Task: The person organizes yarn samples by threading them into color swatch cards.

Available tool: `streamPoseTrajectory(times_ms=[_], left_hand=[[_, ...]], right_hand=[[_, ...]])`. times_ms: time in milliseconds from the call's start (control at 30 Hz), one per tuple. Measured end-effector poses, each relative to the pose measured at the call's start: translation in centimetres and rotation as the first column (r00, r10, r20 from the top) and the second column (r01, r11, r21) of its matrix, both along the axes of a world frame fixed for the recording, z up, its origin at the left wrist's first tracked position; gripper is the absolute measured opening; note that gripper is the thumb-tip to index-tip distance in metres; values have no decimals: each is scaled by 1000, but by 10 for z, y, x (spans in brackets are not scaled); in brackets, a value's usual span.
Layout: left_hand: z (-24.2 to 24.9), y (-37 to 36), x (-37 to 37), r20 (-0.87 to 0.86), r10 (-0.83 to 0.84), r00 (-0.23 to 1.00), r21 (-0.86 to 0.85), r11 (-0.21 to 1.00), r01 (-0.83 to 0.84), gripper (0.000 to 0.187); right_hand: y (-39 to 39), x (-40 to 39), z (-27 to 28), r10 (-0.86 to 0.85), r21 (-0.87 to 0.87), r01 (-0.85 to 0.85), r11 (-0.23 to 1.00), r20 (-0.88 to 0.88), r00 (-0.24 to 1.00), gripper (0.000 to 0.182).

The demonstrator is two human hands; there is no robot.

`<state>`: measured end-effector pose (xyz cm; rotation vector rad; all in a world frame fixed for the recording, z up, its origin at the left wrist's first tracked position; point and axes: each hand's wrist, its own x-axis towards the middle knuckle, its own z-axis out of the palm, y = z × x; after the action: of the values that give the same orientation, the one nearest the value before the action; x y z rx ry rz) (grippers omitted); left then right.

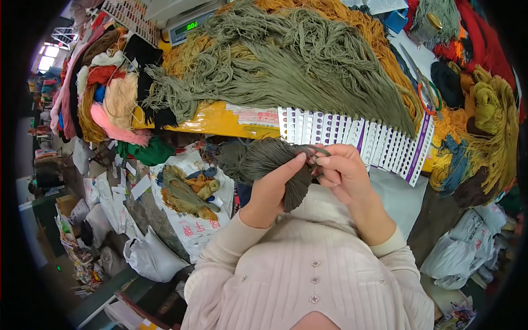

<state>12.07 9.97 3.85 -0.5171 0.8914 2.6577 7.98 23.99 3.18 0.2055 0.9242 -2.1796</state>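
A thick bundle of dark grey-green thread [267,156] is held in front of my chest. My left hand [268,190] is wrapped around it, with the thumb on top and the cut-looking ends fanning out below. My right hand [347,169] is closed in a pinch on a few strands pulled out from the bundle's right side. Just beyond my hands lies a row of white punched cards [330,130] with purple print along the table edge. Behind them spreads a big heap of olive-green thread [308,71].
Orange thread [379,44] lies under the green heap. A scale [190,26] stands at the back, and scissors [426,91] lie at the right. Coloured skeins [118,99] hang at the left. Sacks [151,256] and a thread pile [187,192] are on the floor.
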Motion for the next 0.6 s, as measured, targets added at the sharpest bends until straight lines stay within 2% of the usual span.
streamPoseTrajectory(times_ms=[100, 200, 300, 567, 600], left_hand=[[-12, -6, 3, 64, -15, 998, 86, 996, 10, 25], [-15, -5, 5, 49, 16, 999, 91, 996, -21, 26], [-14, -4, 3, 33, 21, 999, -27, 999, -20, 26], [-14, -4, 1, 9, 37, 999, -3, 999, -37, 22], [-13, -5, 1, -1, 34, 999, -13, 999, -34, 22]], right_hand=[[-1, -2, 1, 28, 7, -28, 1000, 20, 999, 12], [-4, -2, 1, 43, 50, -42, 998, -7, 999, 12], [-5, -1, -1, 38, 64, -35, 997, -48, 998, 13], [-8, -1, 0, 33, 118, -21, 993, -102, 994, 12], [-9, -1, 0, 48, 178, -21, 984, -149, 988, 12]])
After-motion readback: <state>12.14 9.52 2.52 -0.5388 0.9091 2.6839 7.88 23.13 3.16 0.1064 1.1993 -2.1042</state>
